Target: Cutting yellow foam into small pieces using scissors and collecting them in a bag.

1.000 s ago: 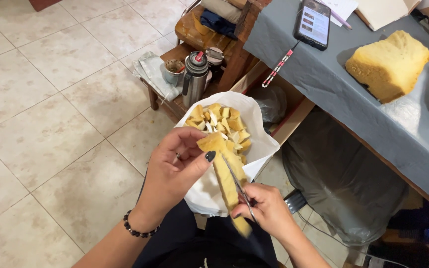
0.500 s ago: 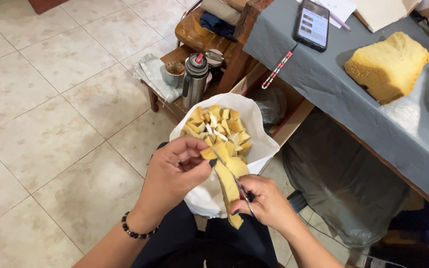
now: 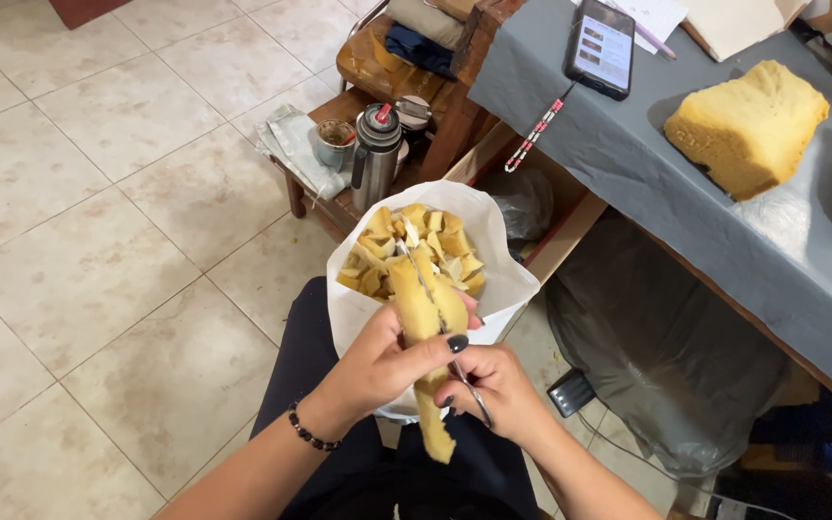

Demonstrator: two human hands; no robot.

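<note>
My left hand [image 3: 382, 361] pinches a long strip of yellow foam [image 3: 423, 318] that hangs down over my lap. My right hand [image 3: 498, 385] grips a pair of scissors [image 3: 435, 318] whose blades run up along the strip. Just beyond both hands sits a white bag [image 3: 503, 279] on my lap, filled with several small cut pieces of yellow foam [image 3: 416, 241]. A dark bead bracelet circles my left wrist.
A grey-covered table [image 3: 628, 164] on the right carries a big yellow foam block [image 3: 748, 125], a phone [image 3: 601, 48] and a pen. Ahead stands a low wooden stool [image 3: 339, 193] with a steel flask [image 3: 375, 154], a cup and a cloth. The floor is tiled.
Both hands and the foam strip have moved slightly closer to me and lower in view. The scissor blades now lie further up along the strip.
</note>
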